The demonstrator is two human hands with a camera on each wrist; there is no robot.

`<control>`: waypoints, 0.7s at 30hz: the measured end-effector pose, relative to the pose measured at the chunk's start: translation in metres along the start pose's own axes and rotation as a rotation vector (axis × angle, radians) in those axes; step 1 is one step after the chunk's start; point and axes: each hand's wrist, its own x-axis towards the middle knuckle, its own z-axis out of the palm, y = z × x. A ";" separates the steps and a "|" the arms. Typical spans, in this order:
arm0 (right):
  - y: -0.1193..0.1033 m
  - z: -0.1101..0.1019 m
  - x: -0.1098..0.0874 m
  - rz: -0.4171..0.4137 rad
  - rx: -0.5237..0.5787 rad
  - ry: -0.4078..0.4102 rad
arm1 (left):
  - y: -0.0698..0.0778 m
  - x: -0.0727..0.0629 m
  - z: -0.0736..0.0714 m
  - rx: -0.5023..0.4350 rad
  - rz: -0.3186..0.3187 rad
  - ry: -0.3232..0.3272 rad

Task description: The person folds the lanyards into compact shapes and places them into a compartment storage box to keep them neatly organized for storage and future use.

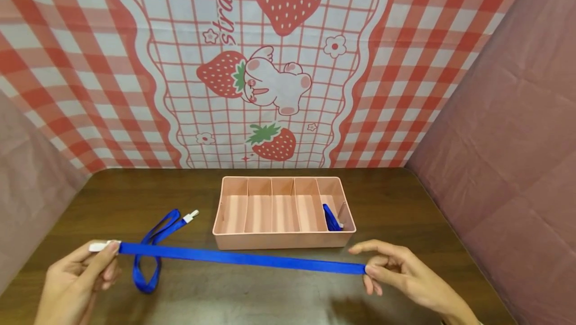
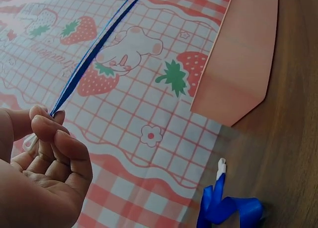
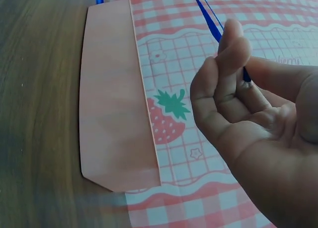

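Note:
A blue lanyard [image 1: 243, 259] is stretched nearly level across the front of the table, in front of the pink box. Its white clip end [image 1: 98, 247] is pinched by my left hand [image 1: 81, 275] between thumb and fingers. At the other end, my right hand [image 1: 400, 275] pinches the blue strap, its index finger extended toward the box. In both wrist views the strap runs taut from the fingertips, seen edge-on as two layers. A second blue lanyard [image 1: 146, 277] lies looped on the table near my left hand, its white clip [image 1: 191, 216] pointing toward the box.
The pink box [image 1: 283, 240] has several compartments side by side. A folded blue lanyard [image 1: 332, 219] sits in its rightmost one. Behind the wooden table [image 1: 180, 185] hangs a strawberry-print cloth [image 1: 175, 90], with a plain pinkish cloth [image 1: 504, 115] at the right.

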 end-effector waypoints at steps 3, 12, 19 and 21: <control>0.004 0.000 0.000 0.049 0.016 0.010 | -0.001 0.000 0.000 -0.003 0.003 -0.005; 0.020 -0.002 -0.002 0.199 -0.042 0.163 | 0.004 -0.001 0.023 0.448 -0.024 0.231; 0.026 -0.004 -0.002 0.255 -0.035 0.230 | -0.003 -0.002 0.015 -0.260 0.082 -0.134; 0.028 -0.004 -0.002 0.271 -0.021 0.237 | -0.003 -0.001 0.015 -0.574 0.098 -0.381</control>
